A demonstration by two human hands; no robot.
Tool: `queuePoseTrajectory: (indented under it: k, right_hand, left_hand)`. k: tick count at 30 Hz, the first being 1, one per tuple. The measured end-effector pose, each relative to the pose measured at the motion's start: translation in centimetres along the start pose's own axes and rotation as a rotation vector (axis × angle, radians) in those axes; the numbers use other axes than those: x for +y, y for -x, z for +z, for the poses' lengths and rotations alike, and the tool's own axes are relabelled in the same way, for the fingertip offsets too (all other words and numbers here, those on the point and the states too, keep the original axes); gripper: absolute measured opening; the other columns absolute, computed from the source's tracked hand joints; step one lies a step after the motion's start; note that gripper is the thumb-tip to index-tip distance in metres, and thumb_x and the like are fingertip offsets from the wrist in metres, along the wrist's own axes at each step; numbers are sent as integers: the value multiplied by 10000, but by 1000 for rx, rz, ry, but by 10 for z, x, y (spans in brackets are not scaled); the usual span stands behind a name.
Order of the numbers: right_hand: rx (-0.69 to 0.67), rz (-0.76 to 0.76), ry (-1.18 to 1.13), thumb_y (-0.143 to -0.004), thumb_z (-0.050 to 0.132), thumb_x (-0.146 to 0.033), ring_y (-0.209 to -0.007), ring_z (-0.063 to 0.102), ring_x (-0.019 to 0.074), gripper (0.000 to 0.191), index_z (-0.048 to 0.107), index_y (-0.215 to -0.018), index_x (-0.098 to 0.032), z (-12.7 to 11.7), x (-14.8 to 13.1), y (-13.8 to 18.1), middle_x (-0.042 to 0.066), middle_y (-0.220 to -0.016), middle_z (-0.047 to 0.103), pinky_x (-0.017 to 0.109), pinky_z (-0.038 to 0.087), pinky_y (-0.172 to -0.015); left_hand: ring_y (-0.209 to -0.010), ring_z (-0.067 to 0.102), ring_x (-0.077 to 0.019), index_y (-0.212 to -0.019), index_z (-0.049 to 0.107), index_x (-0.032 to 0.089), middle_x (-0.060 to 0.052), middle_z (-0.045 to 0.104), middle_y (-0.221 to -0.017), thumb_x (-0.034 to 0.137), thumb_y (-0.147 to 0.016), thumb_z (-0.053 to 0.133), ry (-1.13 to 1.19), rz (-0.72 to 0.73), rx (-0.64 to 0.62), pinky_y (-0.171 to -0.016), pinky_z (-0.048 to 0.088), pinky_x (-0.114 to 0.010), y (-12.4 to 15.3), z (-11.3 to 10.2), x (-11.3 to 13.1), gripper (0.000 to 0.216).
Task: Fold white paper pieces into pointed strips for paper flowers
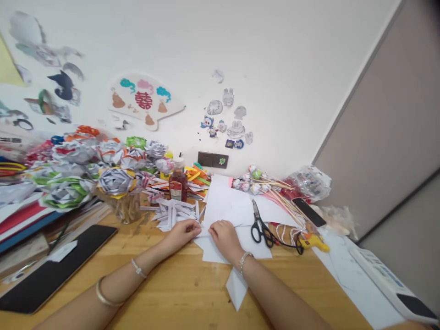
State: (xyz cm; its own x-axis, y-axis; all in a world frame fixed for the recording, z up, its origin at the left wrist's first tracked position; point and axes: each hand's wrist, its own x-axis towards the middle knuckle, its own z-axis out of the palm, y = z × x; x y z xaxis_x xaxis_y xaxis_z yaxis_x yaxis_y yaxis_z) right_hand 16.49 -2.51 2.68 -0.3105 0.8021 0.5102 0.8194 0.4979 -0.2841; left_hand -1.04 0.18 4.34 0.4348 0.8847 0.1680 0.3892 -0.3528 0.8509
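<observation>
My left hand point(182, 233) and my right hand point(225, 238) meet over a small white paper piece point(205, 232) on the wooden table point(178, 288). Both hands have their fingers curled and pinch the paper's edges from either side. White paper sheets point(230, 206) lie under and behind the hands. A white paper scrap point(236, 288) lies near my right forearm. Black-handled scissors point(259, 224) rest just right of my right hand.
Folded white strips point(175, 213), a red-labelled bottle point(178, 181) and several paper flowers point(115, 181) lie behind the hands. A black tablet point(55, 270) is at left. Sticks with paper buds point(271, 188), a phone point(308, 211), a yellow glue gun point(314, 241) and a remote point(392, 286) are at right.
</observation>
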Motion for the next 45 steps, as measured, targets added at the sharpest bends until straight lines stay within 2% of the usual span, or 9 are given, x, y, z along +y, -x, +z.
queuePoseTrajectory:
  k: [3, 7, 10, 18, 26, 33, 37, 45]
  right_hand:
    - [-16, -20, -1, -840, 493, -200, -739, 510, 169, 93, 566, -785, -180, -2, -2, 0, 23, -753, 602, 271, 324, -701]
    - [-16, -30, -11, -832, 501, -198, -722, 516, 170, 95, 561, -762, -177, -3, -5, 0, 24, -730, 602, 268, 325, -683]
    - [-6, -22, -19, -827, 499, -173, -710, 516, 169, 100, 556, -744, -179, -3, -6, 0, 22, -722, 603, 267, 327, -676]
    - [11, 28, -33, -818, 488, -131, -700, 522, 162, 115, 545, -730, -178, -3, -5, -3, 16, -718, 601, 254, 333, -653]
    - [5, 51, -63, -812, 521, -146, -716, 527, 157, 90, 545, -731, -179, 1, 0, -3, 7, -725, 606, 250, 332, -679]
    - [30, 31, -42, -811, 525, -148, -710, 512, 150, 82, 537, -736, -179, 1, -1, -2, -2, -723, 602, 261, 322, -699]
    - [45, -2, -4, -812, 534, -173, -745, 488, 160, 54, 540, -759, -180, -1, -3, -2, 3, -734, 596, 302, 293, -764]
    - [59, -54, 37, -803, 567, -194, -747, 468, 154, 85, 532, -727, -184, 0, -5, -2, -8, -718, 588, 305, 283, -751]
  left_hand:
    - [-522, 483, -136, -657, 592, 163, 35, 549, -565, 405, -692, 534, 27, -16, 2, -516, 366, -217, 2, 0, 1, 252]
    - [-569, 475, -140, -603, 566, 173, 42, 519, -563, 401, -673, 567, 52, -17, 18, -547, 364, -214, 3, 3, 3, 239]
    - [-512, 449, -119, -607, 519, 178, 59, 481, -548, 406, -684, 562, 89, -34, 14, -502, 349, -206, 2, 3, 2, 244]
    - [-423, 431, -99, -664, 515, 161, 71, 489, -447, 421, -726, 518, 214, -54, -145, -447, 322, -194, -3, -10, -9, 267]
    - [-448, 442, -98, -672, 498, 164, 70, 488, -481, 400, -768, 463, 229, -62, -160, -473, 346, -199, -3, -10, -8, 257]
    - [-436, 433, -106, -677, 478, 175, 84, 442, -476, 361, -765, 457, 123, -34, -102, -471, 348, -208, -2, -5, -8, 206]
    - [-458, 415, -115, -668, 496, 183, 81, 428, -481, 320, -783, 435, 25, 10, -31, -490, 336, -213, 2, -1, -4, 189]
    - [-568, 460, -150, -669, 547, 184, 36, 493, -575, 252, -772, 439, -135, 81, 52, -552, 351, -225, 7, 4, 3, 164]
